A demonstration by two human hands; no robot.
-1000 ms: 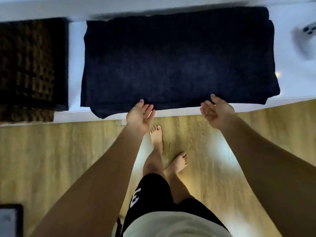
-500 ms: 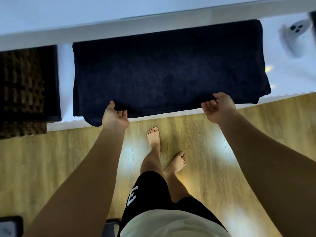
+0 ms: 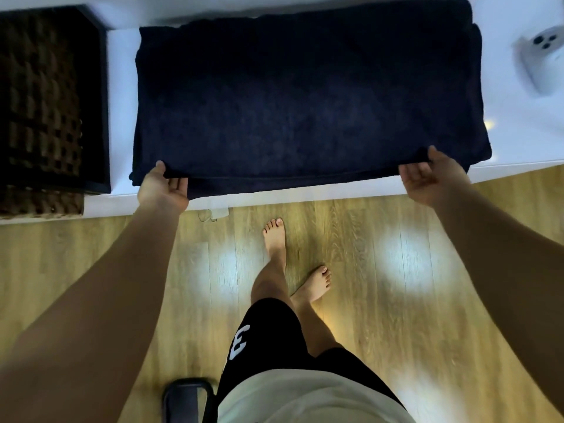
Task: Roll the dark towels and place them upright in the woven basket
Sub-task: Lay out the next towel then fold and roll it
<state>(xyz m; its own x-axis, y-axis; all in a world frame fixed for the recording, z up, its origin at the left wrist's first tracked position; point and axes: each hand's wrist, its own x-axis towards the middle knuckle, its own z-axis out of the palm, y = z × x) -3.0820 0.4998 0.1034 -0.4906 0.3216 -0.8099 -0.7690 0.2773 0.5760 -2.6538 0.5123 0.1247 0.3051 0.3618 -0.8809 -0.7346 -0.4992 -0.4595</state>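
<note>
item: dark navy terry towels (image 3: pixel 305 96), folded flat in several layers. they are lying spread on the white bench top (image 3: pixel 122 117), with the near edge hanging just over the front lip. no part is showing as rolled.

item: dark brown square woven basket (image 3: pixel 45 102). it is sitting on the bench just left of the towels, apart from them. no upright roll is showing inside, though the interior is too dim to be sure.

item: left hand (image 3: pixel 163 187). it is pinching the near-left corner of the top layer, thumb lying on top and fingers tucking beneath.

item: right hand (image 3: pixel 430 181). it is pinching the near-right corner, thumb pressing on top and curled fingers coming up under the edge.

item: white handheld controller (image 3: pixel 546 59). it is resting at the bench's far right.

progress: the task is judged to be at its very start. rolling, carrying and standing the towels in the basket are all remaining.
</note>
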